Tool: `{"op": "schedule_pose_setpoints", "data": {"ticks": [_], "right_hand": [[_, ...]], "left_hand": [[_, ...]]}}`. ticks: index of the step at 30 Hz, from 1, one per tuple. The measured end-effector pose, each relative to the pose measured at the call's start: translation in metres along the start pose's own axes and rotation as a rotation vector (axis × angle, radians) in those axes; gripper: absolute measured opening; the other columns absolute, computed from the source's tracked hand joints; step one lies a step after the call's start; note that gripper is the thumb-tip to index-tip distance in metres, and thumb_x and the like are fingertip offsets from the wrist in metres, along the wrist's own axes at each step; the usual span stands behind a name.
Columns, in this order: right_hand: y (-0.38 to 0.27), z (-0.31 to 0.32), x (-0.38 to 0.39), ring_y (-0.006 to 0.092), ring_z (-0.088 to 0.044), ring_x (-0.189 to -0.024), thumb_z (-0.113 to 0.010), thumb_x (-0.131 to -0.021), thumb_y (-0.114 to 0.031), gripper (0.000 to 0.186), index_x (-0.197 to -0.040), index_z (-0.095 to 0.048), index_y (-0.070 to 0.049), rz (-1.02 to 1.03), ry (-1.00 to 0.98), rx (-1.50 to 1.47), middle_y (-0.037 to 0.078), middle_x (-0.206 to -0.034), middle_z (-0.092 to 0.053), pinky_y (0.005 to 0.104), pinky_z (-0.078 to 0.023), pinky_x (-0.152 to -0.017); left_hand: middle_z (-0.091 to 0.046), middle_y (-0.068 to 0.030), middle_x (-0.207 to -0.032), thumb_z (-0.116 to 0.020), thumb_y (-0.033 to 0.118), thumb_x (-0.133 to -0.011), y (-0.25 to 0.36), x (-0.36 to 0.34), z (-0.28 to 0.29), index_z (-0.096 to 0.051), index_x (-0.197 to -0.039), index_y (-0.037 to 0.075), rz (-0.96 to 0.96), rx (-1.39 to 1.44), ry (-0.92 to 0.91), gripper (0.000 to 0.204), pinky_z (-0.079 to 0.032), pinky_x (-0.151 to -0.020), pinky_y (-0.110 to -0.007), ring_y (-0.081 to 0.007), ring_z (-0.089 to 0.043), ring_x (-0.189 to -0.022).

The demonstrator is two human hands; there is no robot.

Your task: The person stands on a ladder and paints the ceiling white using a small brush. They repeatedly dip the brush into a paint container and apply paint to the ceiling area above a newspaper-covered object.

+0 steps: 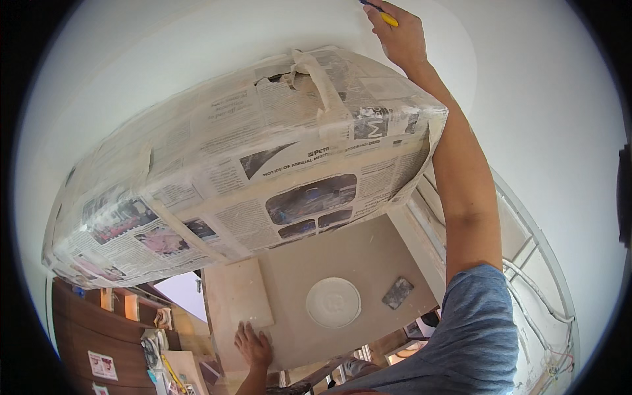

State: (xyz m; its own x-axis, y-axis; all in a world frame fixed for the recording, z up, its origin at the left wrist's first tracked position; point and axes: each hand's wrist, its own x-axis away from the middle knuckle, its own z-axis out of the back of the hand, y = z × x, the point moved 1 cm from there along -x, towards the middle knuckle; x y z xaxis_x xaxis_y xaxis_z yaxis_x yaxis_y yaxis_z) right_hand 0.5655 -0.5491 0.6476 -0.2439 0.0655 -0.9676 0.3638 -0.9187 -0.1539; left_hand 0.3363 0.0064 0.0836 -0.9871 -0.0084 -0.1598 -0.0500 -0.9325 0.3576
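High against the white wall surface, my right hand [399, 36] is closed around a yellow-and-blue handle [389, 20]. The tool's working end runs out of the picture, so its kind cannot be made out. Just below that hand is a long box-shaped unit [217, 191] wrapped in newspaper and strips of masking tape, and my right forearm passes its right end. Low in the picture, my left hand [253, 345] rests with fingers spread at the near edge of a pale flat board [238, 296]. Nothing shows in it.
On the beige platform [296, 276] below the wrapped unit stand a round white container [334, 303] and a grey rectangular block [397, 294]. Cables [536, 309] run along the opening at the right. Shelves [131, 306] with various items are far below at the left.
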Motion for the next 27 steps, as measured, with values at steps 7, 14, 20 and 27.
{"op": "schedule_pose_setpoints", "data": {"ticks": [7, 14, 20, 27], "right_hand": [[-0.008, 0.006, -0.007, 0.0428, -0.077, -0.104, -0.066, -0.105, -0.03, 0.039, -0.13, -0.077, -0.002, 0.011, -0.017, 0.041, 0.027, -0.119, -0.077, 0.0444, -0.06, -0.089], [-0.016, 0.008, -0.004, 0.0412, -0.078, -0.104, -0.066, -0.105, -0.03, 0.039, -0.131, -0.077, -0.003, -0.011, -0.013, 0.027, 0.027, -0.119, -0.078, 0.043, -0.06, -0.09], [-0.018, 0.006, -0.005, 0.0409, -0.078, -0.104, -0.067, -0.105, -0.03, 0.04, -0.132, -0.076, -0.002, -0.01, -0.013, 0.018, 0.026, -0.119, -0.079, 0.0429, -0.06, -0.09], [-0.021, 0.007, -0.005, 0.0402, -0.078, -0.105, -0.066, -0.106, -0.03, 0.04, -0.132, -0.076, -0.002, 0.01, -0.027, 0.042, 0.026, -0.12, -0.079, 0.043, -0.06, -0.091]], "left_hand": [[-0.047, -0.0245, -0.163, -0.066, 0.027, -0.095, -0.002, -0.001, -0.002, -0.054, -0.15, 0.003, 0.018, 0.009, -0.005, 0.062, -0.032, -0.122, -0.061, -0.0488, -0.043, -0.145], [-0.048, -0.0246, -0.162, -0.067, 0.027, -0.094, -0.004, -0.001, -0.005, -0.054, -0.15, 0.003, 0.015, 0.013, 0.001, 0.062, -0.032, -0.122, -0.061, -0.0485, -0.044, -0.145], [-0.048, -0.0255, -0.161, -0.066, 0.026, -0.095, -0.002, -0.001, -0.004, -0.054, -0.15, 0.003, 0.011, 0.005, 0.01, 0.061, -0.032, -0.122, -0.06, -0.0481, -0.044, -0.145], [-0.048, -0.0258, -0.162, -0.066, 0.027, -0.095, -0.002, 0.0, -0.004, -0.054, -0.15, 0.002, 0.004, 0.001, 0.013, 0.061, -0.033, -0.122, -0.06, -0.0483, -0.045, -0.144]]}}
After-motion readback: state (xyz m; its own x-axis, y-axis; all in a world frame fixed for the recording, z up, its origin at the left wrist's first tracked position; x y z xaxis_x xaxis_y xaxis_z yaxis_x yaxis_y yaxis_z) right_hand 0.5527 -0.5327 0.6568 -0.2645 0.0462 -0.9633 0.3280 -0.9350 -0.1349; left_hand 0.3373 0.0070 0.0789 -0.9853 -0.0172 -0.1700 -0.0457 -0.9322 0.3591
